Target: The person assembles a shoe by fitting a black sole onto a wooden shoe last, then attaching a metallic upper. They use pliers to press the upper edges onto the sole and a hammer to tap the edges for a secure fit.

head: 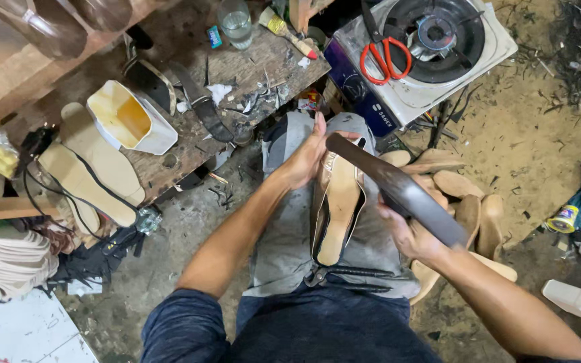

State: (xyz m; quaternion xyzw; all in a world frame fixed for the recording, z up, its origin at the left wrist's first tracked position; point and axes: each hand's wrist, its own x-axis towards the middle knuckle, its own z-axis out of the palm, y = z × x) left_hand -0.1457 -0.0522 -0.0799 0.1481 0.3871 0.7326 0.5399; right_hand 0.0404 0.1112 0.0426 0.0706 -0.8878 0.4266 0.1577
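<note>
Resting on the lap at centre: tan shoe upper (336,202), sole side up. Left hand (304,158), grip closed on its 12 o'clock end. Right hand (411,235), grip wrapped round dark flat bar (398,188), laid across the shoe. Bench (189,144) at 10 o'clock; red scissors (386,57) at 1 o'clock.

Tan shoe upper (336,202) sole-up on lap; dark flat bar (398,190) slanting above.
</note>
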